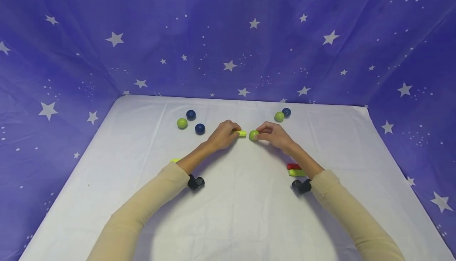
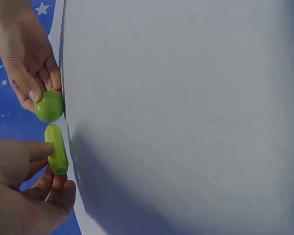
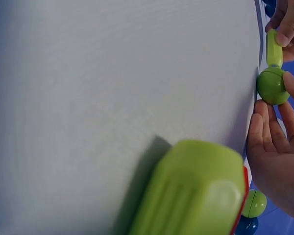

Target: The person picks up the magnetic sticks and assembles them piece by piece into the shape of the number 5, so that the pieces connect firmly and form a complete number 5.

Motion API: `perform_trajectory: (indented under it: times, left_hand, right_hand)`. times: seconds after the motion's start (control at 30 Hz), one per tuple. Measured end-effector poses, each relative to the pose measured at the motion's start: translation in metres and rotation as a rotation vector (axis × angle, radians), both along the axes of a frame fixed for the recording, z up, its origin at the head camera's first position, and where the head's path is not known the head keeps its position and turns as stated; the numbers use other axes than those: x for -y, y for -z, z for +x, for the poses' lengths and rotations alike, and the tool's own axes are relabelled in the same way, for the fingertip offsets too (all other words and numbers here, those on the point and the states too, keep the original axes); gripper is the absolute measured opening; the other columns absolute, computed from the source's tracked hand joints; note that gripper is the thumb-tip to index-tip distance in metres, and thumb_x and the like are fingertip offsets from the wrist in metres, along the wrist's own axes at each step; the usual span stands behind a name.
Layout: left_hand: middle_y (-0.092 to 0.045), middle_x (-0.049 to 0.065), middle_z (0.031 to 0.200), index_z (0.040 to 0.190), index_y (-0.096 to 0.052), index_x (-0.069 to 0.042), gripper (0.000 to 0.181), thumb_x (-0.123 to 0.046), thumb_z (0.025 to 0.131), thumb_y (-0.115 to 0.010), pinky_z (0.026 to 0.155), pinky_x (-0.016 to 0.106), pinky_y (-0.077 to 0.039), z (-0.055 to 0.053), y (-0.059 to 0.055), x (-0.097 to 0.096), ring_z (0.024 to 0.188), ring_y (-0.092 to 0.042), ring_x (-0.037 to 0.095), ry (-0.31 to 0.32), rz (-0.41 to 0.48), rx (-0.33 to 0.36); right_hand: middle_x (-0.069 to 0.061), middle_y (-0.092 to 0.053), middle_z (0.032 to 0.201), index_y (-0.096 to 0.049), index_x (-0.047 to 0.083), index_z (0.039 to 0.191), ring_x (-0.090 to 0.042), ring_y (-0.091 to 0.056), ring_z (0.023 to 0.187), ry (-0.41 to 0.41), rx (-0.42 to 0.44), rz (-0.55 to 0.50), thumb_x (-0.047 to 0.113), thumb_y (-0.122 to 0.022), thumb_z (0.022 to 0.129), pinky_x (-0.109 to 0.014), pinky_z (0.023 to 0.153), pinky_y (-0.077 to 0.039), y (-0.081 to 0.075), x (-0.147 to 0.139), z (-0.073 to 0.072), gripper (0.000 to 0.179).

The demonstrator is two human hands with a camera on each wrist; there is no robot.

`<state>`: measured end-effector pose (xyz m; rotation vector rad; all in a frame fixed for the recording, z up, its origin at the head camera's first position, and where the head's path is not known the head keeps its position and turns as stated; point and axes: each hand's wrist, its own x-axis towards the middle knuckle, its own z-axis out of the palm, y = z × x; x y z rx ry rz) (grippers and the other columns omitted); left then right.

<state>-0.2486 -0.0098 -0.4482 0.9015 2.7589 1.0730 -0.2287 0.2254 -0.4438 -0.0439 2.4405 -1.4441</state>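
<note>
My left hand (image 1: 223,135) pinches a yellow-green ridged bar (image 1: 242,133) between thumb and fingers. In the left wrist view, the near end of this bar (image 2: 58,149) shows a small round hole. Facing it, my right hand (image 1: 276,135) holds a green ball (image 1: 253,135) by thumb and fingertips. The ball (image 2: 49,107) lines up with the bar's far end, with a slim pale bit between them in that view. Whether the two are joined, I cannot tell.
Two blue balls (image 1: 200,129) and a green ball (image 1: 182,123) lie at back left. Another green ball (image 1: 279,116) and blue ball (image 1: 286,112) sit at back right. By the right forearm lie a red bar (image 1: 293,166) and a yellow-green bar (image 1: 296,173); another yellow-green piece (image 1: 175,160) is partly hidden by the left forearm.
</note>
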Motion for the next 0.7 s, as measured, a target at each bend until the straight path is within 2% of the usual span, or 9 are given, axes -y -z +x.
perform_trajectory:
  times: [0.37,0.47,0.57,0.7]
  left_hand:
    - [-0.068,0.015,0.106,0.110,-0.072,0.004,0.019,-0.002,0.095,-0.063,0.094,0.038,-0.047,0.003,-0.006,-0.008,0.103,-0.060,0.027,0.013,-0.018,0.019]
    - [-0.068,0.015,0.110,0.113,-0.071,0.003,0.021,-0.004,0.095,-0.063,0.096,0.038,-0.046,0.003,-0.008,-0.007,0.107,-0.060,0.027,-0.001,-0.037,0.016]
    - [-0.067,0.015,0.115,0.117,-0.070,0.003,0.024,-0.006,0.095,-0.065,0.098,0.038,-0.045,0.002,-0.013,0.002,0.111,-0.060,0.028,-0.023,-0.043,0.003]
    - [-0.065,0.016,0.122,0.122,-0.067,0.002,0.029,-0.007,0.094,-0.067,0.101,0.041,-0.043,0.001,-0.024,0.028,0.116,-0.057,0.030,-0.086,-0.040,-0.002]
  right_hand:
    - [-0.012,-0.069,0.116,-0.065,0.005,0.114,-0.030,-0.058,0.115,-0.017,0.012,-0.001,0.021,-0.077,0.089,-0.051,0.104,-0.037,-0.002,0.001,-0.001,0.032]
    - [-0.012,-0.069,0.116,-0.065,0.005,0.113,-0.031,-0.058,0.115,-0.010,0.016,-0.002,0.020,-0.077,0.089,-0.050,0.104,-0.038,-0.002,0.001,-0.002,0.031]
    - [-0.012,-0.069,0.117,-0.065,0.005,0.113,-0.030,-0.058,0.115,-0.005,0.023,0.002,0.020,-0.077,0.089,-0.050,0.103,-0.038,-0.002,0.000,-0.002,0.031]
    - [-0.011,-0.069,0.117,-0.065,0.006,0.115,-0.030,-0.057,0.116,-0.003,0.034,0.007,0.021,-0.077,0.089,-0.050,0.104,-0.037,-0.003,0.000,-0.002,0.032]
